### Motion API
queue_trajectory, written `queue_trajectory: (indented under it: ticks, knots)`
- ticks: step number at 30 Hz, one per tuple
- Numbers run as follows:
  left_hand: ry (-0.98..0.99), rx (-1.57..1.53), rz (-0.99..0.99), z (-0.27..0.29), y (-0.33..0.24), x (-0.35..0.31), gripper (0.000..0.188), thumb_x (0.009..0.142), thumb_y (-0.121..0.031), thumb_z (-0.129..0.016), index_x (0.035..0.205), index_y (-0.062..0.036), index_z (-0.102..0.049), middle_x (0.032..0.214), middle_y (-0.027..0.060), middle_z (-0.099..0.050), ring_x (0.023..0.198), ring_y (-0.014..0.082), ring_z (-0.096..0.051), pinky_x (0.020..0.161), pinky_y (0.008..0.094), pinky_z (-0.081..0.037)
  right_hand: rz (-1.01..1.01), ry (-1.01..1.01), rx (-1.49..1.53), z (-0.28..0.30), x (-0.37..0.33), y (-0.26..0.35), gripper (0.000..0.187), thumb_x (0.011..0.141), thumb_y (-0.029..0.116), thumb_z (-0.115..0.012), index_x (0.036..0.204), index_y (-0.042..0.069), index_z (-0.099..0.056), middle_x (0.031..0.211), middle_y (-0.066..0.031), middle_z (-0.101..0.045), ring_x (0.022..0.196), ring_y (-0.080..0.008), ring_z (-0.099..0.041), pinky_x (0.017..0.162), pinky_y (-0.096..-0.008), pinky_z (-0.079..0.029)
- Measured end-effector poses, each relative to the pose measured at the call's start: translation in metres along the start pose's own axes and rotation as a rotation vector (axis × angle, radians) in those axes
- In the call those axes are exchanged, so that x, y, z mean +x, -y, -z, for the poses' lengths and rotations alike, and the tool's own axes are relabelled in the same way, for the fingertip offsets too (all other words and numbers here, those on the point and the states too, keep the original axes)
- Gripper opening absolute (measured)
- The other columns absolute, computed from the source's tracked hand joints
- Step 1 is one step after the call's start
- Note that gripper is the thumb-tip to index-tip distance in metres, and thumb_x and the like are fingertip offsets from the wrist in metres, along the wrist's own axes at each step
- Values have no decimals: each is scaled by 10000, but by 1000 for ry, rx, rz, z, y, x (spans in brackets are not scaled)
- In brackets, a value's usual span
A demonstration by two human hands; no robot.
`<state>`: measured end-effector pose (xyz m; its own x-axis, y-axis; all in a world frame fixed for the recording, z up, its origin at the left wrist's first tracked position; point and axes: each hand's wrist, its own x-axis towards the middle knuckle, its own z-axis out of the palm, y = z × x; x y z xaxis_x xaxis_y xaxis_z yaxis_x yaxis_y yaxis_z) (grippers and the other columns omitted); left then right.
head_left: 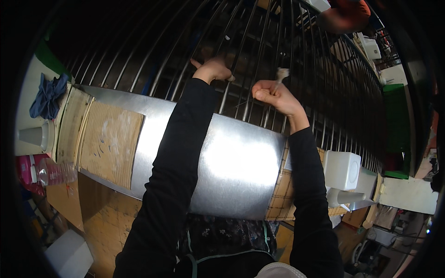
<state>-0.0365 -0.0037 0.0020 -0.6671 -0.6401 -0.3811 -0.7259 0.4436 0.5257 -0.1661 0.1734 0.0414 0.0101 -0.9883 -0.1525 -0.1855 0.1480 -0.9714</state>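
My left hand (214,70) reaches over the row of dark metal bars (227,92). Its thumb and one outer finger stand apart, so it looks open; the other fingertips are blurred and lost in the dark between the bars. A small pale patch shows at the thumb's tip. To its right, my right hand (278,98) is closed, thumb against curled fingers, around a small brush with a pale, frayed head (282,73) that sticks up behind the knuckles. Under both forearms lies a shiny metal sheet (236,171) along the near edge of the bars.
Corrugated cardboard (111,143) lies on the sheet's left, beside a blue cloth (48,96) and a clear plastic bottle (55,171). At the right stand a white plastic container (341,170) and a grey cone (345,197). A blurred orange-red shape (345,16) appears at the far right.
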Motion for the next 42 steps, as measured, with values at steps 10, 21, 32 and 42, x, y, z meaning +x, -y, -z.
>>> queue_trajectory:
  ticks: [10, 21, 32, 42]
  knots:
    - [87, 51, 50, 4, 10, 11, 772, 691, -439, -716, 1350, -154, -431, 1385, 140, -428, 1349, 371, -253, 1008, 690, -94, 75, -534, -31, 46, -45, 34, 229, 830, 250, -674, 897, 48, -587, 564, 77, -395, 439, -25, -278, 423, -215, -185]
    - [-339, -81, -5, 5, 0, 3, 478, 729, -451, -647, 1121, -177, -640, 1206, 93, -590, 1189, 343, -471, 951, 639, -252, 33, -866, 66, 43, -70, 8, 193, 820, 227, -685, 875, 79, -574, 593, 79, -410, 457, -13, -287, 421, -209, -191]
    - [-434, 93, -132, -60, -57, -78, 302, 694, -379, -714, 699, -77, -715, 980, 170, -620, 1112, 390, -394, 866, 482, -289, -73, -896, -703, 33, -69, -17, 204, 835, 203, -590, 949, 46, -652, 683, -144, -610, 649, -256, -605, 619, -339, -457]
    - [-347, 152, -157, -87, -84, -98, 284, 578, -257, -777, 695, -15, -686, 868, 171, -627, 969, 334, -442, 770, 410, -273, -136, -766, -745, 9, -63, -20, 192, 835, 181, -601, 914, 11, -642, 645, -120, -601, 570, -212, -566, 579, -331, -434]
